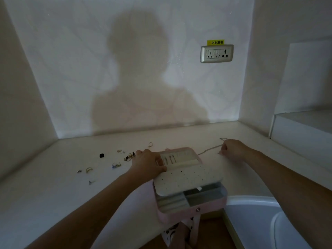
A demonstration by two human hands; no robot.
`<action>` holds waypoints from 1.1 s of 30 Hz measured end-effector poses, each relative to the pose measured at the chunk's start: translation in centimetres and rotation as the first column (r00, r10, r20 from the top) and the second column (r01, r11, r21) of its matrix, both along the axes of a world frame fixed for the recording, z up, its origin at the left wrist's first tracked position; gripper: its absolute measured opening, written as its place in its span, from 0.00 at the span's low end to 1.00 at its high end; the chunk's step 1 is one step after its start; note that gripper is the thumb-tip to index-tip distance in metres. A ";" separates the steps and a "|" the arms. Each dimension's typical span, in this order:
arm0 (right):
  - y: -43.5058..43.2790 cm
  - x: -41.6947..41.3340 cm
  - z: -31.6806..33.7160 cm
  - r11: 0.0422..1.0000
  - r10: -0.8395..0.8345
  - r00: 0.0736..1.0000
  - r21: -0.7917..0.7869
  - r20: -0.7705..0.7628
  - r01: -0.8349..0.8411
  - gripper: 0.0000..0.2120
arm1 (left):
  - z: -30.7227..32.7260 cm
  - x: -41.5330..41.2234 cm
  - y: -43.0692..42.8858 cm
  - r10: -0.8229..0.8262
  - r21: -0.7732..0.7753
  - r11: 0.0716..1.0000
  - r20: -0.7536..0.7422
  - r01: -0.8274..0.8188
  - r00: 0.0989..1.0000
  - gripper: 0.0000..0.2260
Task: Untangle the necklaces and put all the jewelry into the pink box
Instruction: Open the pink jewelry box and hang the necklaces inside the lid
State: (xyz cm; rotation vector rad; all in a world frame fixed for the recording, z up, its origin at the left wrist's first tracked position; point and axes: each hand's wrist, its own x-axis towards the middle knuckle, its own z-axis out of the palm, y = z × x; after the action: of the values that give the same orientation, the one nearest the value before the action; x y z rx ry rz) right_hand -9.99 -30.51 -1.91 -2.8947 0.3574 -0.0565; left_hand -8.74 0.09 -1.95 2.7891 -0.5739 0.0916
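head / risk, chain: thin silver chain necklace [209, 150] runs from the back corner of the box to the right hand [233, 150]. If it is caught on the box rim, a harder pull would likely tighten a knot or drag the box.
head / risk, box: pink hinged jewellery box [194, 211] sits at the near edge of the cream tabletop [53, 194], and its front seems to overhang. A sideways tug could tip it off.
head / risk, small parts: loose rings and earrings [115, 165] are scattered left of the box. In this dim light they are easy to miss or to sweep with a forearm.
head / box look: open, with a white perforated panel [186, 177] lifted over grey-lined compartments. The back section holds a few thin pieces, too small to identify.
head / chain look: fine and pale, lying on the tabletop, with its far end looping just beyond the right hand. Whether it is knotted I cannot tell.
head / left hand [149, 162]: fingers curled over the box's left edge, holding it steady.
head / right hand: fingers pinching the chain.
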 end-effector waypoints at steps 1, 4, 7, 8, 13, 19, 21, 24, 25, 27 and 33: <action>0.1 0.1 0.1 1.000 0.002 1.000 -0.011 -0.023 -0.002 0.12 | 0.1 0.2 -0.1 -0.013 0.022 1.000 -0.016 0.013 1.000 0.09; 0.1 0.3 0.1 1.000 0.006 0.998 0.015 -0.055 -0.005 0.11 | 0.7 0.5 -0.5 -0.066 0.040 0.997 -0.083 0.069 0.994 0.09; 0.0 0.2 0.3 0.996 0.027 0.999 0.091 -0.018 -0.025 0.14 | 1.3 0.8 -1.6 -0.107 -0.025 0.994 -0.073 0.106 0.992 0.12; -0.2 0.1 0.4 0.981 0.018 0.999 0.191 0.028 -0.023 0.14 | 1.4 0.8 -1.9 -0.120 -0.070 0.991 -0.060 0.115 0.991 0.11; -0.3 -0.9 2.5 0.715 -0.034 0.958 0.676 0.285 -0.176 0.02 | 1.2 0.5 -3.6 -0.174 -0.243 0.954 0.026 0.175 0.984 0.07; 0.9 -2.1 6.0 0.590 0.032 0.942 0.754 0.335 -0.288 0.12 | 0.0 0.4 -4.5 -0.164 -0.236 0.957 0.048 0.171 0.985 0.01; 1.6 -2.3 6.9 0.577 0.046 0.923 0.744 0.382 -0.336 0.13 | -0.2 0.3 -4.6 -0.174 -0.247 0.950 0.078 0.189 0.982 0.03; 3.2 -2.7 8.4 0.573 0.083 0.895 0.714 0.438 -0.403 0.13 | 0.6 -0.1 -5.0 -0.246 -0.414 0.873 0.084 0.258 0.966 0.11; 3.8 -2.9 8.9 0.579 0.103 0.888 0.699 0.448 -0.420 0.13 | 1.3 -0.3 -5.3 -0.276 -0.489 0.830 0.060 0.269 0.959 0.14; 5.0 -3.1 9.9 0.579 0.141 0.877 0.680 0.459 -0.449 0.13 | 2.7 -0.6 -5.9 -0.313 -0.605 0.752 0.021 0.261 0.950 0.17; 7.2 -3.8 12.2 0.572 0.219 0.848 0.640 0.483 -0.513 0.13 | 6.0 -0.9 -6.6 -0.403 -0.797 0.557 -0.012 0.235 0.915 0.05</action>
State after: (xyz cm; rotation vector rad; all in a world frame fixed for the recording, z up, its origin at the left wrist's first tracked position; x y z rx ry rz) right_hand -13.82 -23.29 10.24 -1.9878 -0.2719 -0.2842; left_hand -9.67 -6.54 4.01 1.7651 -0.7570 -0.0134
